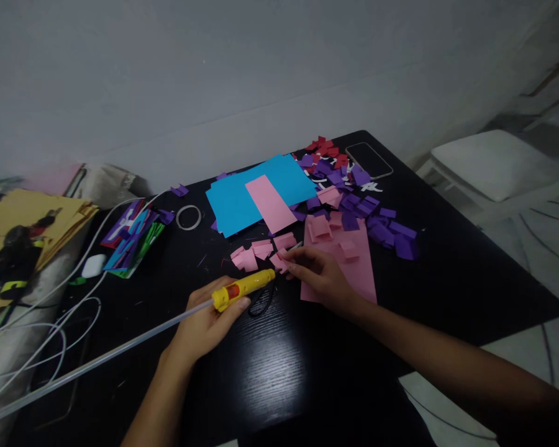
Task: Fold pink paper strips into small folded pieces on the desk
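My left hand [205,323] is closed around a yellow glue gun [245,288] with a long clear glue stick [97,360] trailing back to the left; its nozzle points right at a small folded pink paper piece [279,261]. My right hand [319,276] pinches that pink piece with its fingertips and rests on a large pink sheet [354,267]. More small pink folded pieces [251,254] lie just beyond the gun on the black table [447,273].
Blue sheets [242,198] with a pink strip [270,202] lie behind. Purple pieces [377,223] and red pieces [323,148] are scattered to the right, near a phone [369,159]. A tape roll [189,217], coloured scraps [130,239], white cables [51,323] and scissors [261,301] sit left.
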